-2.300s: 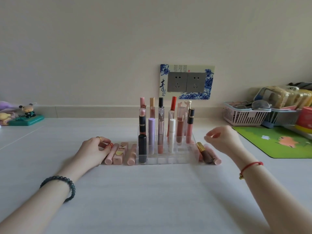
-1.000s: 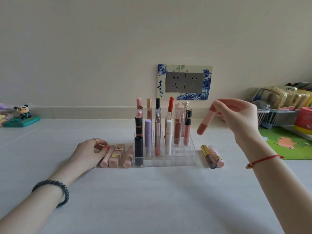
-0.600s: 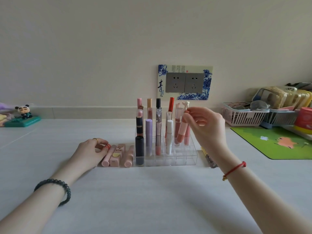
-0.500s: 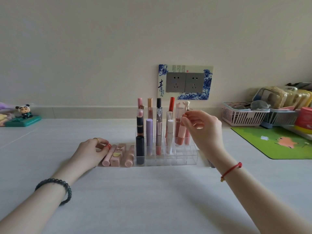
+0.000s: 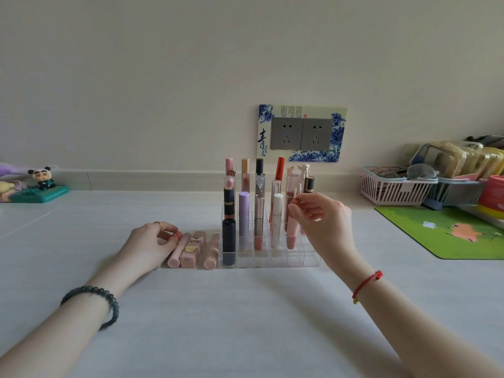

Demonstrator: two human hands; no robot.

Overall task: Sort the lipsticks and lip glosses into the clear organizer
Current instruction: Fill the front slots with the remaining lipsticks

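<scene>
Right hand (image 5: 320, 214) at frame centre, fingertips pinching pink lip gloss tube (image 5: 292, 230) standing in clear organizer (image 5: 302, 261). Left hand (image 5: 151, 241) lower left, fingers curled against pink lipsticks (image 5: 191, 251) lying beside it.

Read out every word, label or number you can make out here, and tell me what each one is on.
"青": large black brush character on the blue-and-white socket surround on the wall.
Smaller characters beside it, and the block of fine print along the surround's top: too small to read.
White tube in the clear organizer: faint lettering, blurred.
Green figurine base at far left: lettering, unreadable.
</scene>
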